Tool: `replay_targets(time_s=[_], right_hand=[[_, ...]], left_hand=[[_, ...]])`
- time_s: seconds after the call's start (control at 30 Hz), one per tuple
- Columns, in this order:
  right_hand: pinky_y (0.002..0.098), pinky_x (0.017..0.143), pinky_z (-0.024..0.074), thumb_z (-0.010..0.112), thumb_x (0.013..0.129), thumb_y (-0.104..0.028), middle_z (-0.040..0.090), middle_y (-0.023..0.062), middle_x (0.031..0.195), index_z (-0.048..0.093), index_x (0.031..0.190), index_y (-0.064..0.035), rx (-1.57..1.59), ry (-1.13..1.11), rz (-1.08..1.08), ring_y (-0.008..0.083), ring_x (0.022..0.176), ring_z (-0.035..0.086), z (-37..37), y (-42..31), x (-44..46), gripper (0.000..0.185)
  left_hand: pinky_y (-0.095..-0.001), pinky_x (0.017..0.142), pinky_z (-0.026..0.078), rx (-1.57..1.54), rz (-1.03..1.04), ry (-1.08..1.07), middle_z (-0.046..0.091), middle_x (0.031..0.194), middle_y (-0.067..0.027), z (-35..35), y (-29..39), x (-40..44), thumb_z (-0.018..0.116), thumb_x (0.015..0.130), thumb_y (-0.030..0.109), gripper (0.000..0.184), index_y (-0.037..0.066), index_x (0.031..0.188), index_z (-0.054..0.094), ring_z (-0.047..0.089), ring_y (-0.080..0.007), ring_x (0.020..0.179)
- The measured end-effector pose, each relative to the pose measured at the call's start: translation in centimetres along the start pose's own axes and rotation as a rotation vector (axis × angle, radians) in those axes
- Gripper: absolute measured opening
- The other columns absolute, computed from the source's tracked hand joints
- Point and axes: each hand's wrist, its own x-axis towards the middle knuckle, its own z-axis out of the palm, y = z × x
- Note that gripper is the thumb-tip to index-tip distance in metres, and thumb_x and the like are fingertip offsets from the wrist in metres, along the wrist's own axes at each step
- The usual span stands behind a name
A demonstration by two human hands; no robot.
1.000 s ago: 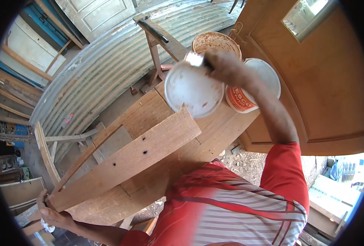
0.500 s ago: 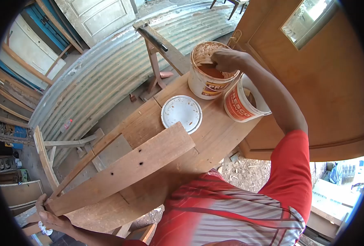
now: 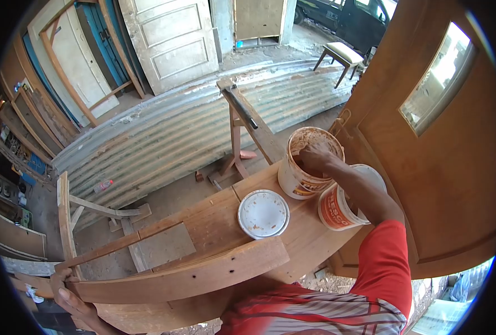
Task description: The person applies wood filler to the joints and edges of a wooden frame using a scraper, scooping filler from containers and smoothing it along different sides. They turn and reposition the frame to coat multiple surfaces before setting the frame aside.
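Observation:
My left hand [image 3: 71, 294] is closed round the near left end of a wooden board [image 3: 175, 279] that has a few dark holes along its face. The board stretches across the bench toward a round white lid [image 3: 263, 214] with brown specks. Inside a white bucket [image 3: 297, 186] smeared with reddish-brown material is my right hand [image 3: 316, 160], its fingers curled. Whatever those fingers hold is hidden by the hand and the bucket's rim. Beside it, under my right forearm, stands a second white bucket [image 3: 334, 210] with a red label.
The buckets and lid rest on a wooden panel [image 3: 214, 209]. A brown door [image 3: 427, 184] with a glass pane stands to the right. Behind the bench are a wooden trestle [image 3: 237, 131], corrugated metal sheets [image 3: 164, 151] and a small stool [image 3: 343, 53].
The view has tilted upward, so the bench sits lower in the picture. My right hand has gone deeper into the brown-smeared bucket. My left hand keeps its hold on the board.

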Motion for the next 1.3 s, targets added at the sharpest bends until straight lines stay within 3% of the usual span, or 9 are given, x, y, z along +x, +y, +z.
replay_targets(time_s=[0.1,0.4,0.5,0.7,0.8,0.87,1.03,1.17,1.3], right_hand=[[0.0467,0.093,0.0568,0.070,0.084,-0.025,0.077,0.0152,0.115,0.075,0.125,-0.0194,0.086,-0.046,-0.149,0.0357,0.110,0.072,-1.5,-0.5,-1.5,0.042],[0.0413,0.107,0.0541,0.072,0.090,-0.031,0.067,0.0208,0.141,0.069,0.137,-0.0072,0.553,-0.174,0.123,0.0302,0.130,0.065,0.3,-1.0,0.3,0.053],[0.0415,0.101,0.0553,0.071,0.095,-0.038,0.071,0.0136,0.138,0.070,0.138,-0.0097,0.428,-0.275,0.000,0.0262,0.126,0.067,-0.6,-0.8,0.0,0.051],[0.0397,0.102,0.0556,0.067,0.096,-0.035,0.073,0.0186,0.130,0.071,0.135,-0.0051,0.645,-0.415,0.196,0.0270,0.121,0.068,-0.5,-1.1,-0.2,0.049],[0.0425,0.092,0.0577,0.067,0.096,-0.033,0.078,0.0170,0.111,0.078,0.120,-0.0044,0.202,-0.452,-0.121,0.0269,0.106,0.073,-3.5,-0.1,-1.4,0.039],[0.0410,0.082,0.0579,0.069,0.094,-0.028,0.080,0.0149,0.098,0.081,0.106,-0.0032,0.153,-0.245,-0.183,0.0231,0.090,0.074,-4.1,1.5,-2.5,0.030],[0.0345,0.072,0.0579,0.068,0.095,-0.020,0.076,0.0098,0.088,0.078,0.099,0.0003,0.654,-0.007,0.009,0.0160,0.074,0.071,-8.6,3.1,-9.5,0.023],[0.0336,0.069,0.0569,0.065,0.098,-0.018,0.072,0.0063,0.081,0.075,0.096,0.0027,0.848,0.244,0.065,0.0151,0.072,0.069,-9.0,2.9,-13.3,0.023],[0.0317,0.068,0.0563,0.063,0.101,-0.018,0.071,0.0066,0.080,0.072,0.095,0.0038,0.974,0.368,0.098,0.0133,0.072,0.068,-7.0,2.8,-15.0,0.024]], left_hand=[[-0.0362,0.069,0.042,0.015,0.020,0.013,0.058,0.093,-0.0121,0.0,0.5,0.2,0.029,0.110,0.047,0.062,-0.005,0.103,0.062,0.053,-0.0218,0.076],[-0.0357,0.070,0.043,0.012,0.005,-0.005,0.059,0.096,-0.0127,-0.3,0.1,0.1,0.029,0.110,0.047,0.062,-0.004,0.105,0.063,0.054,-0.0215,0.075],[-0.0355,0.070,0.043,0.003,-0.004,0.000,0.059,0.096,-0.0130,-0.1,0.0,0.0,0.029,0.110,0.047,0.062,-0.005,0.106,0.063,0.054,-0.0214,0.076],[-0.0353,0.070,0.043,0.010,0.012,0.003,0.059,0.096,-0.0132,-0.2,-0.1,-0.2,0.029,0.110,0.047,0.062,-0.005,0.106,0.063,0.054,-0.0217,0.076],[-0.0354,0.070,0.043,0.011,0.024,0.034,0.060,0.096,-0.0131,0.1,0.0,0.0,0.029,0.110,0.047,0.063,-0.005,0.105,0.063,0.054,-0.0215,0.076],[-0.0352,0.069,0.043,0.004,0.031,0.052,0.060,0.094,-0.0126,0.4,0.5,0.1,0.029,0.110,0.048,0.063,-0.005,0.104,0.063,0.054,-0.0212,0.076],[-0.0343,0.068,0.043,0.049,-0.007,0.072,0.060,0.090,-0.0120,0.2,0.1,0.0,0.028,0.110,0.050,0.066,-0.005,0.105,0.065,0.054,-0.0204,0.075],[-0.0424,0.088,0.049,0.004,-0.091,-0.014,0.069,0.103,-0.0183,-0.8,-1.2,-0.4,0.027,0.114,0.046,0.067,-0.007,0.110,0.067,0.063,-0.0300,0.096],[-0.0362,0.074,0.048,0.026,-0.007,0.083,0.064,0.095,-0.0154,0.3,-1.5,0.0,0.028,0.113,0.047,0.066,-0.006,0.107,0.067,0.061,-0.0244,0.085]])
